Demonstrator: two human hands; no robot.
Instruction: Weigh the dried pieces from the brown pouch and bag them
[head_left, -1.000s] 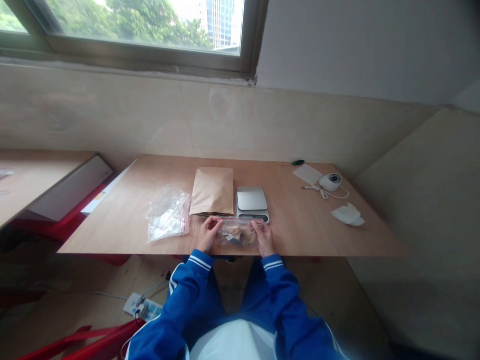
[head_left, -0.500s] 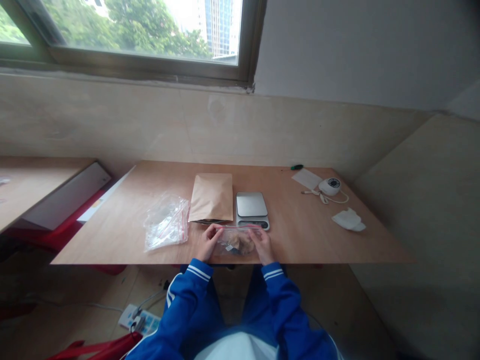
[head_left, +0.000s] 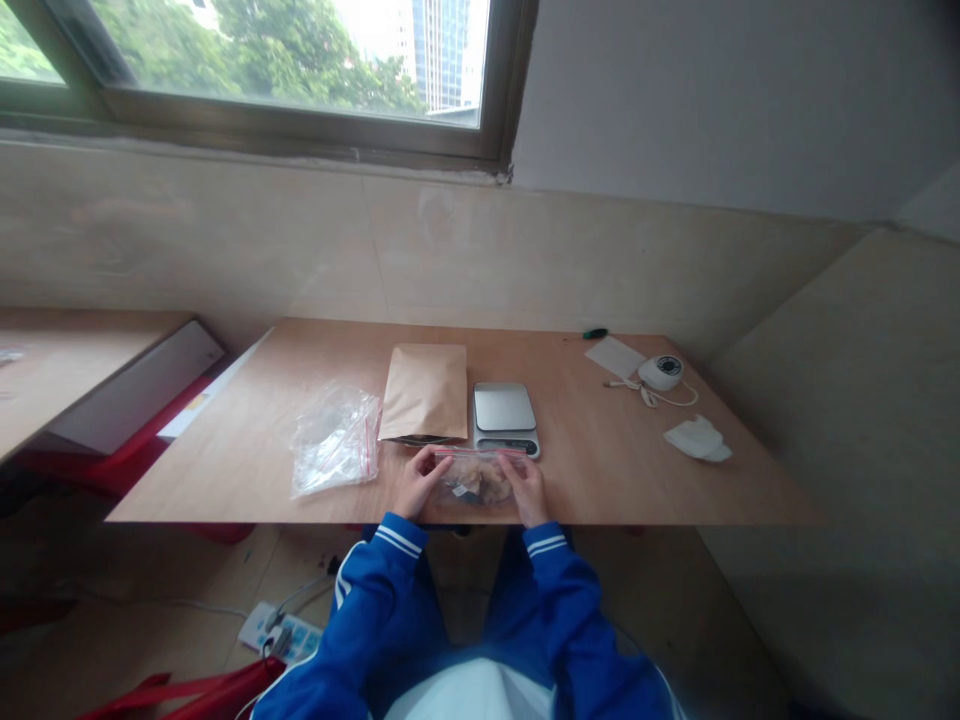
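A clear zip-lock bag with a red strip along its top lies at the table's front edge. Inside it are light-brown pieces and a small packet, too small to make out fully. My left hand pinches the bag's top left corner, while my right hand pinches the top right. Just beyond the bag stands a kitchen scale with a bare metal plate. To the scale's left lies a brown paper pouch, its dark mouth towards me. Several clear zip-lock bags are piled further left.
At the right are a white dome camera with its cable, a crumpled white tissue, a white card and a green-handled screwdriver. A power strip lies on the floor at the left.
The view has shifted very slightly. Both hands stay on the bag's top corners, with the right hand's fingers a little further along the red strip.
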